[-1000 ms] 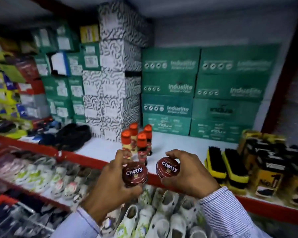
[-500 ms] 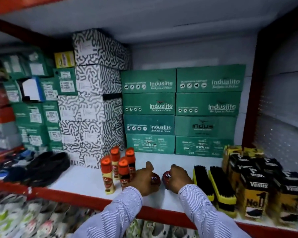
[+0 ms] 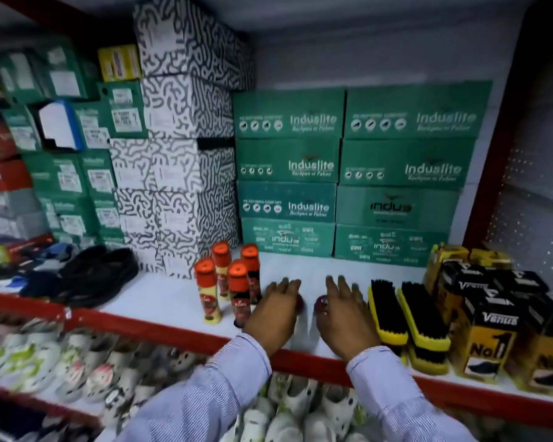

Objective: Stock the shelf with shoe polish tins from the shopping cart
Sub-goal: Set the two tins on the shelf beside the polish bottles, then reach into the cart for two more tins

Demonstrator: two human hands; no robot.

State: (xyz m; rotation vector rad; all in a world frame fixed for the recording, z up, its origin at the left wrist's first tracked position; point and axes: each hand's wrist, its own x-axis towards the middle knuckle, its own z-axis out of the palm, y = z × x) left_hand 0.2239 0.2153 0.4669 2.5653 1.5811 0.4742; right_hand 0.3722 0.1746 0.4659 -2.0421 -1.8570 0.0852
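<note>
Two striped sleeves reach over the shelf's red front edge point(image 3: 186, 330), above rows of white clogs point(image 3: 304, 406) on the tier below. The left hand point(image 3: 276, 314) lies palm down, fingers spread loosely over a shoe polish tin point(image 3: 299, 303) of which only a dark red sliver shows. The right hand point(image 3: 344, 317) is likewise flat and loosely open over a second tin point(image 3: 321, 305), its lid edge peeking out at the thumb side; whether either hand grips its tin cannot be told. Both tins sit on the white shelf, between the orange-capped polish bottles point(image 3: 237, 288) and the yellow-backed brushes point(image 3: 406, 314). Further right stand black and yellow cartons point(image 3: 489, 320); green shoe boxes point(image 3: 345, 173) line the back
</note>
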